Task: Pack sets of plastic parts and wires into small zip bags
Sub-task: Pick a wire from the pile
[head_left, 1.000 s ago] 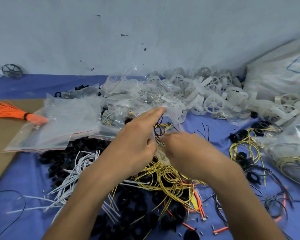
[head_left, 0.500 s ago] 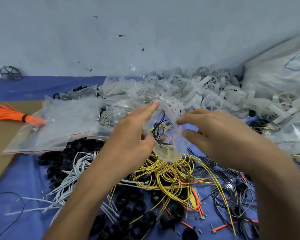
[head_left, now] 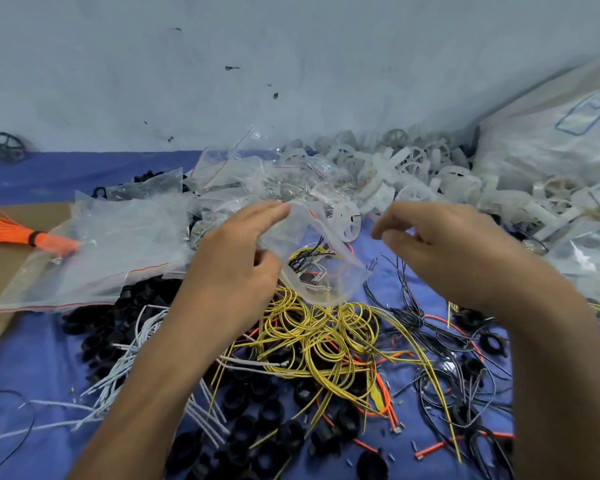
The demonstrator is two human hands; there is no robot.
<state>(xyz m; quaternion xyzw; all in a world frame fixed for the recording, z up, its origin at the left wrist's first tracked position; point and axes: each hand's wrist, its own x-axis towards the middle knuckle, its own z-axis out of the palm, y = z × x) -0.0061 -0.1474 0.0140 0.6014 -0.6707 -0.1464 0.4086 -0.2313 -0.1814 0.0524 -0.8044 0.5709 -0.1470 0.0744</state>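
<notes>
A small clear zip bag [head_left: 321, 275] with coiled yellow, black and white wires inside hangs above the blue table. My left hand [head_left: 236, 261] pinches its upper left edge between fingers and thumb. My right hand [head_left: 444, 251] hovers to the right of the bag, a short gap away, with loosely curled fingers that hold nothing. Below the bag lies a tangle of yellow wires [head_left: 323, 337]. Black plastic rings [head_left: 253, 410] are scattered under my left forearm. White plastic wheels [head_left: 413, 178] are heaped behind.
Empty zip bags [head_left: 118, 244] pile up at the left on brown cardboard [head_left: 0, 271], beside an orange wire bundle [head_left: 11, 233]. White wires [head_left: 118, 372] lie left, black wires [head_left: 430, 327] right. A big plastic sack [head_left: 551, 140] stands at the far right against the wall.
My right hand has let go of the bag's mouth and drawn away to the right. The left hand has kept hold of the bag, which now holds the wires.
</notes>
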